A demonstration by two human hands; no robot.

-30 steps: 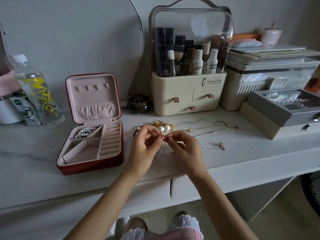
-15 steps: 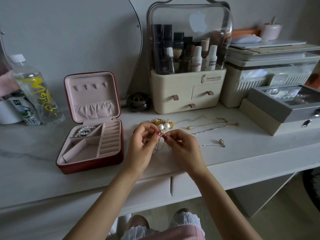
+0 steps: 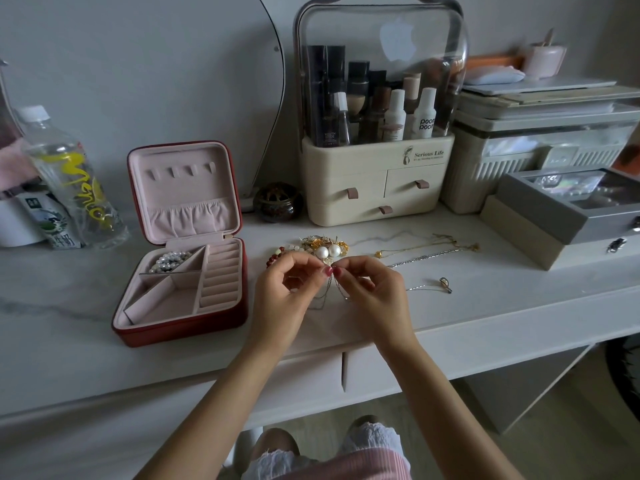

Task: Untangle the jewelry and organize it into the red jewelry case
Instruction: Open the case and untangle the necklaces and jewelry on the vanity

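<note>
Early on. Pearls (image 3: pixel 169 260) already in case (image 3: pixel 180 320), centre-left. Left hand (image 3: pixel 287 289) and right hand (image 3: pixel 372 289) pinching thin chain (image 3: pixel 337 289) mid-frame; tangle (image 3: pixel 323 245) and chains (image 3: pixel 426 252) right of centre left.

Two hands, left hand (image 3: pixel 287 289) and right hand (image 3: pixel 370 292), pinching one thin chain (image 3: pixel 337 289) between them. Two large pearls (image 3: pixel 328 251) just beyond pinch. One red jewelry case (image 3: pixel 180 271) left of pinch, one pearl strand (image 3: pixel 171 260) inside. Three loose chains (image 3: pixel 426 252) right of pinch. One water bottle (image 3: pixel 69 181) far left.
</note>
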